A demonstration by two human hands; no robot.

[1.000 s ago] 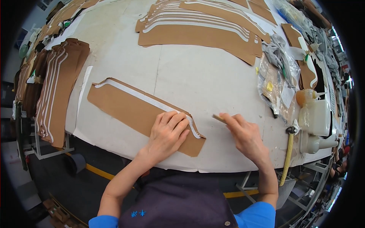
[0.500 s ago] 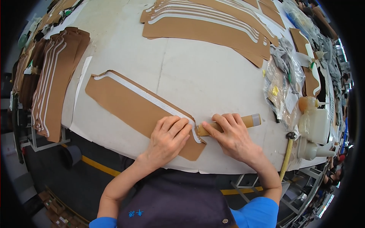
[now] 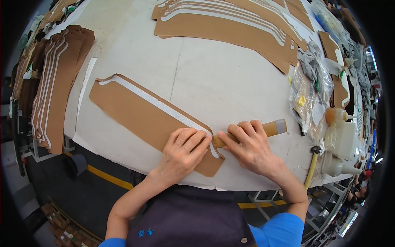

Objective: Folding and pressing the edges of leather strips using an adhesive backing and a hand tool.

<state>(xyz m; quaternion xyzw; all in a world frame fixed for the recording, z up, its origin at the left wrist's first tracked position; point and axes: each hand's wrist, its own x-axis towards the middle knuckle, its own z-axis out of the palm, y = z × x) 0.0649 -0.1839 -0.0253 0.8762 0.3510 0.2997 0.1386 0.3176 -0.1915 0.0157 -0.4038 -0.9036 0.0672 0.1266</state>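
A long brown leather-like panel [image 3: 135, 116] lies slantwise on the table, with a white strip [image 3: 162, 110] along its far edge. My left hand [image 3: 182, 153] is closed at the panel's right end, its thumb and fingertips pinching the edge over the strip. In my right hand [image 3: 252, 147] is a tan stick-like tool [image 3: 272, 128] with a grey band at its outer end. The fingers wrap over the tool, and its inner end meets the panel's edge beside my left fingertips. Exactly what lies under those fingertips is hidden.
Brown panels with white strips are stacked at the far side [image 3: 218, 31] and the left [image 3: 61, 90]. To the right are a plastic bag [image 3: 304, 96], a white squeeze bottle [image 3: 342, 138] and a yellow hose [image 3: 311, 168]. The table's near edge [image 3: 123, 164] runs close to my forearms.
My left fingertips have shifted slightly right along the panel's edge, closer to the tool. My right hand keeps its grip on the tool. The view has moved a little.
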